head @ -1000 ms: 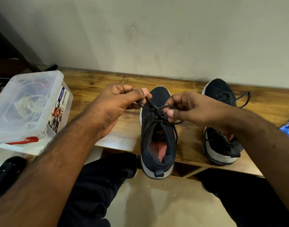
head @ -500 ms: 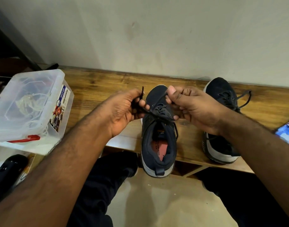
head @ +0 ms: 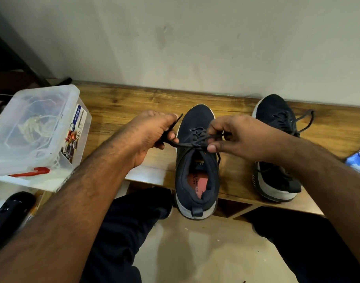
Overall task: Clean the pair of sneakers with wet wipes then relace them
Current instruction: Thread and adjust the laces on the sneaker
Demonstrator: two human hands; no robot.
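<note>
Two dark navy sneakers with white soles stand on a wooden bench (head: 121, 107), toes toward the wall. The near sneaker (head: 196, 176) sits in the middle, its heel over the bench's front edge. My left hand (head: 152, 135) grips one end of its dark lace (head: 187, 144), the tip sticking up past my fingers. My right hand (head: 236, 135) pinches the other part of the lace over the top eyelets. The lace runs taut between both hands. The second sneaker (head: 277, 160) stands to the right, laced, partly hidden by my right forearm.
A clear plastic box (head: 36, 131) with a red latch sits at the bench's left end. A black object (head: 9, 213) lies below it. A blue packet (head: 358, 158) shows at the right edge. My dark-trousered knees are under the bench front.
Both hands have come down from above the shoe and pulled apart sideways, drawing the lace tight across the top of the near sneaker.
</note>
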